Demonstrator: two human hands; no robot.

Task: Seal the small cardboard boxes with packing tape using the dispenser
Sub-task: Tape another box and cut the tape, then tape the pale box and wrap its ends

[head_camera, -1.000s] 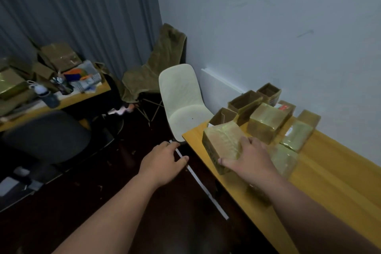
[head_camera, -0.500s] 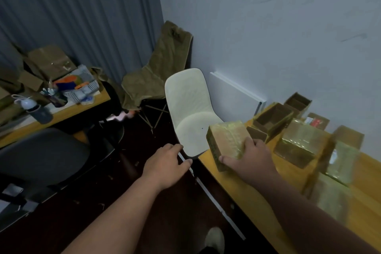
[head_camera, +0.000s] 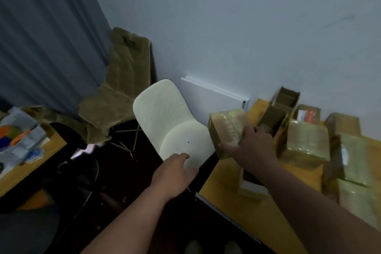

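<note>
My right hand (head_camera: 250, 147) grips a small taped cardboard box (head_camera: 223, 128) and holds it in the air past the left corner of the yellow table (head_camera: 237, 204), near the cream chair. My left hand (head_camera: 175, 173) hovers with loose fingers over the front of the chair seat, holding nothing. Several more taped boxes (head_camera: 307, 140) and open empty boxes (head_camera: 285, 99) crowd the table's far right side. No tape dispenser shows in this view.
A cream plastic chair (head_camera: 165, 115) stands between the table and an olive folding chair (head_camera: 123, 80). A second desk (head_camera: 31, 163) with clutter sits at the left, by a dark office chair. The floor is dark; my feet show at the bottom.
My right hand has lifted the taped box off the table and carried it left toward the chair. The left hand moved forward over the chair seat. The camera swung left and closer.
</note>
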